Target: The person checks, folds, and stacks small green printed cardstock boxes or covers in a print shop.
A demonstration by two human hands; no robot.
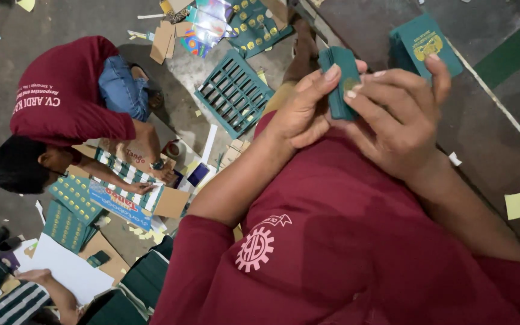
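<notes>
Concrete floor behind: left hand (301, 114) and right hand (392, 120) pinch a small green booklet stack (339, 81) edgewise; probably light, stiff, smooth-covered.

Left hand (301, 114) and right hand (395, 120) covered the lower part of the small green booklet (339, 78), its face not discernible. Beyond the right hand, the green booklet stack (424, 41) was partly hidden behind the index fingertip. Below the left hand, a striped sleeve (13, 307) was cut off by the frame edge.

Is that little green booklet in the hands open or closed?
Closed. The green booklet shows only its cover and spine, pinched between the left hand and right hand.
</notes>
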